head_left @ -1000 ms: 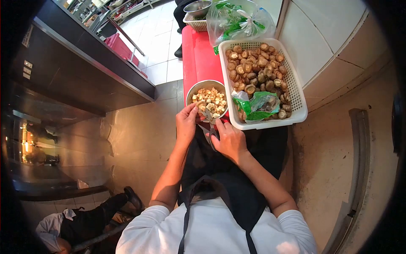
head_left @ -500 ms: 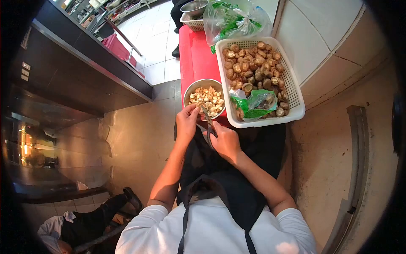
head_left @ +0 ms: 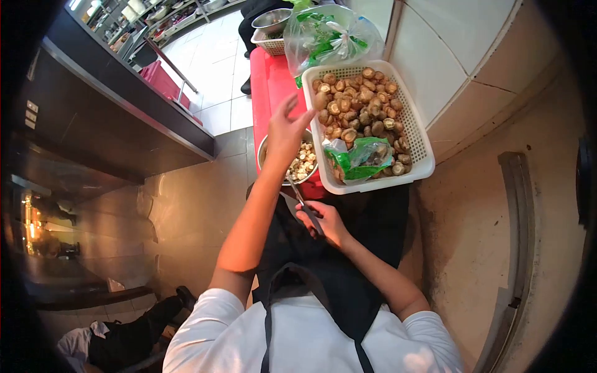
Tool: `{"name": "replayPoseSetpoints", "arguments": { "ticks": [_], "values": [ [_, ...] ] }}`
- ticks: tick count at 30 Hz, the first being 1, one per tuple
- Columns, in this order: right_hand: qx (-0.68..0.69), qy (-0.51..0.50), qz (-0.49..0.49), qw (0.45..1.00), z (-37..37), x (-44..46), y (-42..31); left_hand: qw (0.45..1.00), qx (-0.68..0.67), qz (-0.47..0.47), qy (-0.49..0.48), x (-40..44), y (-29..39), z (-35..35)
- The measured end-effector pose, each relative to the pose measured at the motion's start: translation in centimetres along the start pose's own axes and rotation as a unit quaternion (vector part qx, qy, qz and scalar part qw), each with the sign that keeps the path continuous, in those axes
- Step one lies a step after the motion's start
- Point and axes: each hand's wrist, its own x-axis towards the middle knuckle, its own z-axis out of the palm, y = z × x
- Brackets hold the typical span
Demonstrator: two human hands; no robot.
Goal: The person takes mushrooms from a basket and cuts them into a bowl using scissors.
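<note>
My left hand (head_left: 287,133) is raised over the metal bowl (head_left: 260,155), its fingers apart, beside the left edge of the white basket (head_left: 425,166). Just off its fingertips a blurred mushroom (head_left: 320,101) shows at the basket's edge. Brown mushrooms (head_left: 367,96) fill much of the basket, and a green and clear plastic bag (head_left: 362,160) lies on them. Below the bowl my right hand (head_left: 323,222) holds scissors (head_left: 302,204), their blades pointing up toward the bowl's near rim. Pale cut mushroom pieces (head_left: 303,163) lie in the bowl.
Bowl and basket rest on a red bench (head_left: 262,93). Behind them are a knotted clear bag of greens (head_left: 336,40) and a small metal bowl (head_left: 272,21) on another basket. A seated person's dark leg shows at the top; another person is at the lower left.
My left hand has left the scissors and the mushroom piece it held, moving up toward the basket, fingers now apart. My right hand has lowered slightly with the scissors. The view has shifted.
</note>
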Motion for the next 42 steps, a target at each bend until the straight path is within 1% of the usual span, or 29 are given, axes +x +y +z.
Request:
{"name": "replayPoseSetpoints", "arguments": {
  "ticks": [2, 3, 4, 6, 7, 9, 10, 12, 13, 16, 19, 22, 23, 26, 27, 30, 33, 36, 39, 42],
  "values": [
    [-0.038, 0.0, -0.003, 0.999, -0.1, -0.2, -0.5, 0.994, 0.081, 0.071, 0.008, 1.3, 2.5, 2.5],
    [-0.075, -0.012, -0.029, 0.997, -0.8, -0.2, -0.2, 0.992, 0.119, 0.006, -0.044, 0.7, 5.2, 3.0],
    [-0.102, -0.005, -0.052, 0.993, -1.2, -0.2, -0.1, 0.983, 0.131, 0.03, -0.123, 0.3, 5.1, 3.5],
    [-0.152, 0.008, -0.095, 0.984, -1.7, -0.4, 0.2, 0.945, 0.155, 0.074, -0.278, -0.4, 4.4, 4.4],
    [-0.165, 0.007, -0.078, 0.983, -2.2, -0.5, 0.3, 0.915, 0.193, 0.137, -0.328, -1.1, 4.0, 5.0],
    [-0.205, 0.007, -0.128, 0.97, -2.7, -0.1, 1.2, 0.833, 0.263, 0.256, -0.414, -2.6, 3.2, 6.4],
    [-0.225, 0.004, -0.152, 0.962, -2.7, -0.1, 1.5, 0.799, 0.329, 0.255, -0.434, -3.0, 2.5, 6.9],
    [-0.256, -0.017, -0.127, 0.958, -2.7, -0.1, 1.0, 0.714, 0.458, 0.25, -0.467, -3.4, 1.2, 7.5],
    [-0.271, -0.026, -0.116, 0.955, -2.6, -0.2, 0.7, 0.658, 0.514, 0.297, -0.463, -3.3, 0.7, 7.6],
    [-0.271, -0.053, -0.116, 0.954, -3.0, 0.1, 0.9, 0.553, 0.618, 0.374, -0.415, -3.6, -0.4, 8.2],
    [-0.263, -0.029, -0.142, 0.954, -3.3, 0.1, 1.4, 0.439, 0.681, 0.32, -0.491, -3.7, 0.2, 8.9],
    [-0.255, -0.027, -0.142, 0.956, -3.5, -0.1, 0.9, 0.508, 0.628, 0.436, -0.397, -3.4, -2.8, 8.3],
    [-0.266, -0.027, -0.141, 0.953, -3.7, -0.1, 0.8, 0.554, 0.571, 0.457, -0.399, -2.4, -3.9, 8.5],
    [-0.291, -0.028, -0.142, 0.946, -3.9, -0.1, 0.8, 0.565, 0.536, 0.485, -0.398, -1.5, -4.7, 8.4],
    [-0.294, -0.026, -0.147, 0.944, -3.9, -0.2, 0.8, 0.567, 0.519, 0.502, -0.397, -1.1, -3.8, 8.6],
    [-0.286, -0.034, -0.156, 0.945, -3.9, -0.6, 0.0, 0.606, 0.517, 0.419, -0.436, -1.9, -0.6, 7.8],
    [-0.29, -0.032, -0.156, 0.944, -3.8, -0.6, -0.2, 0.578, 0.503, 0.479, -0.428, -1.4, -1.3, 7.2],
    [-0.297, -0.029, -0.158, 0.941, -3.7, -0.4, 0.2, 0.542, 0.544, 0.477, -0.428, -1.6, -1.8, 6.3],
    [-0.302, -0.032, -0.154, 0.94, -3.6, -0.4, 0.0, 0.584, 0.51, 0.463, -0.43, -1.7, 0.0, 6.7],
    [-0.317, -0.024, -0.155, 0.935, -3.7, -0.4, 0.0, 0.536, 0.562, 0.456, -0.435, -1.4, -2.4, 6.3]
  ]
}}
